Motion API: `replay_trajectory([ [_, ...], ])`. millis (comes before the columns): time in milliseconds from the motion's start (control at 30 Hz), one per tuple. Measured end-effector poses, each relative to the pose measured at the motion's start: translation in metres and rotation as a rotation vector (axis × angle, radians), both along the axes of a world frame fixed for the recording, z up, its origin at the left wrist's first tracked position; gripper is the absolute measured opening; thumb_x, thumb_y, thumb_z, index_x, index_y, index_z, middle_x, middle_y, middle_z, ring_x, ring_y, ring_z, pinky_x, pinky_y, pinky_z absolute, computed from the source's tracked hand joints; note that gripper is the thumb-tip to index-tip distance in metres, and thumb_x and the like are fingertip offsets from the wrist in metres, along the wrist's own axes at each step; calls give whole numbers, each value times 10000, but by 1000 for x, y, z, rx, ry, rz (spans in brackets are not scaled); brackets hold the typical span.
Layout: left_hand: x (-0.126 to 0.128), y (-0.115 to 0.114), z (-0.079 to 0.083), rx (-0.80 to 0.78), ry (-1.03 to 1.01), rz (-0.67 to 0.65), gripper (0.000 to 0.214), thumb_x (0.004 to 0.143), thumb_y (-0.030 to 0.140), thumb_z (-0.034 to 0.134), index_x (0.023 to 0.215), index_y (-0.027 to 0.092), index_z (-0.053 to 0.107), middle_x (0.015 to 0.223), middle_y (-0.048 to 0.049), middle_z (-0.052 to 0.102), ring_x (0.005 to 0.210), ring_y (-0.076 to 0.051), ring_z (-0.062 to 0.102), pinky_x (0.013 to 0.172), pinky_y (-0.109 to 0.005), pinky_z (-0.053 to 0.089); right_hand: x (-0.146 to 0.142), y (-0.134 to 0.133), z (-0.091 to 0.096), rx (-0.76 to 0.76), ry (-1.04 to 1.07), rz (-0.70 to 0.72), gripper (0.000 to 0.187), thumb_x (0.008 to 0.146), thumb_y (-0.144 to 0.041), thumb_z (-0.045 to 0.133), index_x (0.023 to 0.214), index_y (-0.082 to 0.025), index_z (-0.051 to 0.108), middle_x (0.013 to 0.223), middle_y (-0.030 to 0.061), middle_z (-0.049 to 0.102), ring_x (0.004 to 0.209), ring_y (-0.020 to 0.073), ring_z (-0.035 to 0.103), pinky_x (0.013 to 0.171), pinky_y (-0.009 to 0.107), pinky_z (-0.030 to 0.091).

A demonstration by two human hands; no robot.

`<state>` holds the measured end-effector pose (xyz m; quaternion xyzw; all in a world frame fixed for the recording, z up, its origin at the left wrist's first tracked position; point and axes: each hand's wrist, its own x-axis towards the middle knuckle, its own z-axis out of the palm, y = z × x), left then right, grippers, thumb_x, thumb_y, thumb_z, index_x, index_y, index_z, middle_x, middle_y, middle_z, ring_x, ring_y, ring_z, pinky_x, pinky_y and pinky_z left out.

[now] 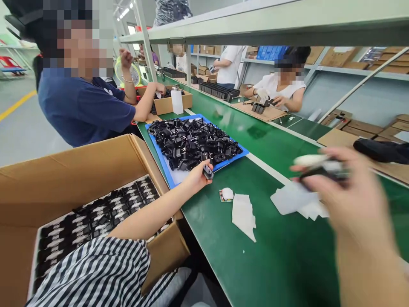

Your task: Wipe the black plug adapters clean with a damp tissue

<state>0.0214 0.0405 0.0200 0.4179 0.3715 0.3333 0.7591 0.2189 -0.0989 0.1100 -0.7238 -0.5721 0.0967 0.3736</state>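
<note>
My left hand [196,177], on a bare arm with a striped sleeve, reaches to the near edge of a blue tray [158,153] and pinches a small black plug [208,172]. The tray carries a heap of black plugs [193,143]. My right hand [347,204] is raised close to the camera and blurred by motion. Its fingers are closed on a black part [322,172] with a white piece [308,160] on top; I cannot make out more. Below it, white paper sheets [289,198] lie on the green belt [281,256].
A large cardboard box [79,170] at my left holds rows of packed black parts. Another white sheet [243,215] and a small round white item [227,194] lie on the belt. A white bottle [177,100] stands beyond the tray. Co-workers sit at the left and across the belt.
</note>
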Motion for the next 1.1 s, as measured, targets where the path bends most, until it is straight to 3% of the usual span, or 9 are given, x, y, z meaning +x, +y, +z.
replay_trajectory([
  [100,-8,-1,6,4,88,-147,303,696,311,364,441,147,355,381,45,306,346,-56,295,377,-198,232,-68,7,-51,-49,231,374,418,596,-368,530,917,-215,309,883,42,503,713,162,525,609,296,447],
  [233,-24,-5,14,356,607,-477,295,611,332,514,408,125,459,392,25,422,398,-59,332,425,-207,239,-100,11,-109,-125,40,375,460,607,-281,588,966,-174,322,1006,95,460,888,196,469,741,335,404],
  [333,-35,-8,15,592,885,-700,325,642,408,462,464,138,492,459,22,489,447,-66,364,462,-197,261,-92,5,-103,-201,-268,391,497,623,-376,582,993,-124,367,1017,141,461,942,269,422,766,405,362],
  [500,-43,-24,13,687,879,-949,277,603,359,532,769,142,488,612,19,522,491,-73,423,474,-181,298,-68,3,-59,-460,-519,390,420,735,-429,419,1062,-168,385,878,97,511,779,250,502,564,327,400],
  [667,-32,-60,8,934,1054,-845,644,504,553,541,998,155,430,854,-47,502,721,-175,484,572,-235,347,-46,23,-78,-509,-415,356,173,678,-268,523,810,-155,519,790,64,518,715,199,509,545,255,376],
  [800,-21,-76,-5,1006,1145,-637,489,598,535,466,942,187,471,879,-46,484,743,-197,490,571,-255,352,-39,30,-88,-440,-313,270,91,704,-261,493,721,-174,516,659,1,526,615,132,504,535,217,382],
  [900,-20,-74,-12,1021,1098,-595,405,607,480,497,902,203,504,855,-26,483,731,-176,494,572,-240,354,-52,22,-85,-169,-166,147,137,727,-295,467,759,-181,536,666,0,549,594,129,500,547,230,405],
  [1000,-21,-71,-13,1028,1076,-585,386,592,475,518,840,179,526,809,-24,492,714,-170,496,572,-236,352,-73,11,-90,62,-143,314,160,755,-247,432,778,-209,585,768,-4,585,710,137,512,662,243,421],
  [1100,-22,-70,-12,1040,1069,-588,353,590,477,519,742,158,524,768,-23,507,694,-169,500,547,-231,337,-83,6,-97,46,-249,540,232,775,-193,382,883,-192,587,865,20,581,838,156,494,745,268,414],
])
